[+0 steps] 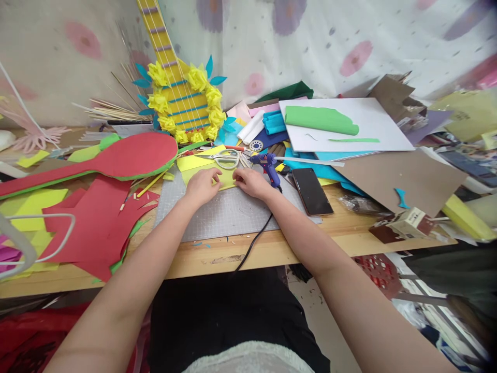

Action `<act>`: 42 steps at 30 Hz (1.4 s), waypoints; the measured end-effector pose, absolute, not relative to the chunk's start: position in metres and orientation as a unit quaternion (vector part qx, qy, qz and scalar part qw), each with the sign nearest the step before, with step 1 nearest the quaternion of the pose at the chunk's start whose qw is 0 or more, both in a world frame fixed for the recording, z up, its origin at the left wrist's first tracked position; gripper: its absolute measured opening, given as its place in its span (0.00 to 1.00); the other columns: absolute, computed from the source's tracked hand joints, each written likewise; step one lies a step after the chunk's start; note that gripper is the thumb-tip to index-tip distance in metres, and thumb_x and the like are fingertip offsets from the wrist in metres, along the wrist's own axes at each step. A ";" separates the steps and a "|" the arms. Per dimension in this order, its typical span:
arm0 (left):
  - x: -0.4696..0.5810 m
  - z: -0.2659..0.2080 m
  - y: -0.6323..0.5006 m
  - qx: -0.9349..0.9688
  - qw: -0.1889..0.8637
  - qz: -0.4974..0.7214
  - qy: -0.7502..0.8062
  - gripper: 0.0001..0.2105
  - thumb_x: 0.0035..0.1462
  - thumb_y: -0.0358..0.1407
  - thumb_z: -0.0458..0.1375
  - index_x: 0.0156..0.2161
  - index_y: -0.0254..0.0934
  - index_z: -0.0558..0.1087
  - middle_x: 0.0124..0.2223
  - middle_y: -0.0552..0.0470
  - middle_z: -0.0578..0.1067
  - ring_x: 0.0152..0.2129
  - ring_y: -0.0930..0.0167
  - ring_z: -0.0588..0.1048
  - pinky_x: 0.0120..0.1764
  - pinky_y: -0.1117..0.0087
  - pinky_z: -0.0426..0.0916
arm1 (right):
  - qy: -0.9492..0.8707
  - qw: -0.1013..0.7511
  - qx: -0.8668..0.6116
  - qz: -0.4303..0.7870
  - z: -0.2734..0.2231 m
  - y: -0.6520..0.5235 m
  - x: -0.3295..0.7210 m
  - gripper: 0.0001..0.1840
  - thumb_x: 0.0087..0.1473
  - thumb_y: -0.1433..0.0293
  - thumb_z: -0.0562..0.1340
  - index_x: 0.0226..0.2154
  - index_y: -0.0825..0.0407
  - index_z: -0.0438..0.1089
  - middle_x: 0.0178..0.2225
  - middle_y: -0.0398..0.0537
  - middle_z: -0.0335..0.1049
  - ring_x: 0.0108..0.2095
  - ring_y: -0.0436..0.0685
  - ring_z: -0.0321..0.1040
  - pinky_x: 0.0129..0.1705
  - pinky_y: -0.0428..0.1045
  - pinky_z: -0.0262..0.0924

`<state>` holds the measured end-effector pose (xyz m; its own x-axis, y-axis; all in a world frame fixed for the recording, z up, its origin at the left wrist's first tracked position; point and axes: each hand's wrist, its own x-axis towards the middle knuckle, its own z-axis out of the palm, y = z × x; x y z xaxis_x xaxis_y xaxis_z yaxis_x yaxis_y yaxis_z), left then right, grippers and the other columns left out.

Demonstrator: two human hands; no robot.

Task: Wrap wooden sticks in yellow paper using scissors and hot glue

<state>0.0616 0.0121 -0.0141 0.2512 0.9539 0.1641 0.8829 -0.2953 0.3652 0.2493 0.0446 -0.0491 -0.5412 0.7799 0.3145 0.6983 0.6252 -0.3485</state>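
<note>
One yellow paper (227,177) is lying on a grey mat (221,217), straight ahead at twelve o'clock. The left hand (204,186) is resting over its near edge, a gap showing between thumb and forefinger; the right hand (250,182) is sitting at its right end, fingertips drawn together (whether either is pinching it, the view is not letting me tell). Reading the clock from that paper, scissors (215,156) are lying at one, a glue gun (268,165) is resting at three, and a phone (312,190) is lying farther out that way. A guitar (185,109) is standing toward eleven, a red paddle (140,155) is lying toward nine, and a green roll (320,120) is resting at two.
</note>
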 end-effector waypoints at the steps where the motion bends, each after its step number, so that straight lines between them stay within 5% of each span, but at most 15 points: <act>1: 0.065 -0.014 0.009 0.788 0.080 0.194 0.578 0.12 0.51 0.33 0.55 0.42 0.37 0.71 0.38 0.51 0.76 0.38 0.66 0.72 0.41 0.66 0.65 | -0.872 0.227 -0.423 0.096 -0.049 0.045 0.249 0.07 0.49 0.73 0.56 0.34 0.53 0.66 0.31 0.48 0.68 0.33 0.54 0.62 0.36 0.47 0.52; 6: 0.089 -0.032 -0.018 0.839 0.040 0.185 0.511 0.17 0.59 0.30 0.44 0.49 0.33 0.70 0.48 0.46 0.73 0.46 0.67 0.70 0.48 0.65 0.63 | -0.866 0.236 -0.424 0.123 -0.046 0.047 0.248 0.07 0.46 0.75 0.56 0.32 0.53 0.65 0.29 0.46 0.68 0.33 0.53 0.61 0.35 0.46 0.52; 10: 0.102 -0.049 -0.030 0.859 0.033 0.146 0.489 0.21 0.61 0.36 0.42 0.55 0.26 0.62 0.57 0.41 0.63 0.55 0.64 0.61 0.58 0.61 0.52 | -0.864 0.222 -0.432 0.131 -0.044 0.049 0.247 0.08 0.45 0.77 0.56 0.32 0.54 0.65 0.29 0.46 0.68 0.33 0.53 0.61 0.35 0.46 0.52; 28: 0.101 -0.047 -0.023 0.849 0.036 0.103 0.518 0.24 0.57 0.31 0.41 0.58 0.23 0.57 0.59 0.40 0.60 0.57 0.66 0.58 0.59 0.65 0.50 | -0.806 0.355 -0.463 0.096 -0.044 0.035 0.261 0.12 0.49 0.77 0.52 0.38 0.53 0.63 0.32 0.47 0.71 0.35 0.55 0.63 0.38 0.49 0.56; 42: 0.101 -0.050 -0.015 0.845 0.057 0.089 0.524 0.26 0.55 0.32 0.42 0.59 0.20 0.54 0.61 0.37 0.56 0.59 0.65 0.54 0.60 0.63 0.46 | -0.861 0.245 -0.438 0.084 -0.052 0.036 0.246 0.10 0.49 0.77 0.54 0.35 0.54 0.65 0.35 0.50 0.70 0.39 0.56 0.62 0.42 0.50 0.54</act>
<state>0.1006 -0.0154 -0.0502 0.4353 0.8957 0.0906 0.8755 -0.4446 0.1892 0.2460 0.0361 -0.0518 -0.4963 0.7956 0.3474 0.7132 0.6018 -0.3594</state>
